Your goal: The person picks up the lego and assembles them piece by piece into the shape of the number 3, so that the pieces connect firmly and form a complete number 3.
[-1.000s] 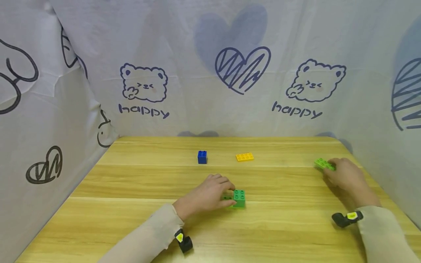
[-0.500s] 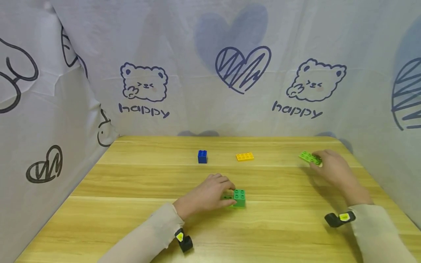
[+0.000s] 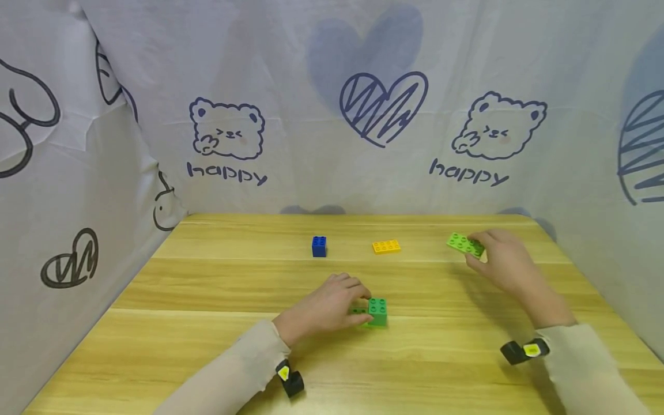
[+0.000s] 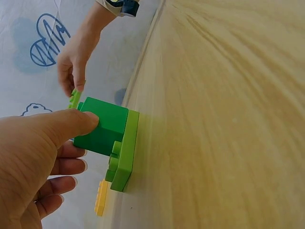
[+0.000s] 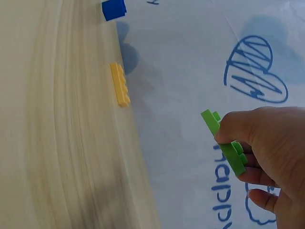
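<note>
My left hand [image 3: 329, 305] grips a dark green square brick [image 4: 102, 126], thumb on its near side. This brick sits on one end of a flat lime-green brick [image 4: 125, 157], whose bare studs show beside it, low at the table. Raised over the right side of the table, my right hand [image 3: 505, 262] pinches a second flat lime-green brick [image 3: 465, 245] by its end, studs up. The right wrist view shows the thumb [image 5: 233, 126] across that brick's edge, with other fingers behind it.
Toward the back of the wooden table [image 3: 218, 346] stand a blue brick [image 3: 319, 246] and a flat yellow brick [image 3: 386, 246]. A printed white cloth [image 3: 311, 155] hangs behind the table and along both sides.
My right hand has carried the flat lime-green brick leftward and up from the table's right side. The left hand and the dark green brick have stayed in place.
</note>
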A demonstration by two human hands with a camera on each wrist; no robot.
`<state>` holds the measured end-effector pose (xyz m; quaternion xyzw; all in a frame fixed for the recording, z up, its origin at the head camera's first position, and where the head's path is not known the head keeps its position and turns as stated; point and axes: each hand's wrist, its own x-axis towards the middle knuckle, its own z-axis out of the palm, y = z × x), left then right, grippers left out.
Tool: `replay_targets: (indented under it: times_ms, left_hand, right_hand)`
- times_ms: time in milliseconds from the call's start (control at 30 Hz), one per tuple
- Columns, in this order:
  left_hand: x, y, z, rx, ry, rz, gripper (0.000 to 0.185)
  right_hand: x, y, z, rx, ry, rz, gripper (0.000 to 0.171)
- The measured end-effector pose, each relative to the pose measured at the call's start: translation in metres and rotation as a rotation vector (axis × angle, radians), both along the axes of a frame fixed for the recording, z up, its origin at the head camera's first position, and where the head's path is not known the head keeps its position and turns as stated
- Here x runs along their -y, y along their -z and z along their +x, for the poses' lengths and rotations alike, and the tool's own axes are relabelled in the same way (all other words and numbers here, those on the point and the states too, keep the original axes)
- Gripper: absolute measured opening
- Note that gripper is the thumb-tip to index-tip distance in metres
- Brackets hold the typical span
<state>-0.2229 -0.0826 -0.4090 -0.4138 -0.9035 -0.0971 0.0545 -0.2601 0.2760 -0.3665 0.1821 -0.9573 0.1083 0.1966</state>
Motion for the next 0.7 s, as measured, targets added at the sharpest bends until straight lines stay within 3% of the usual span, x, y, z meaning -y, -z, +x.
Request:
replay_targets:
  times_ms: [700]
  left_hand:
    - [0.0,0.0,-0.001,0.001,0.013,0.009,0.041]
  right_hand:
    - [0.056,-0.004,0.023,-0.112,-0.249,0.043,0.039]
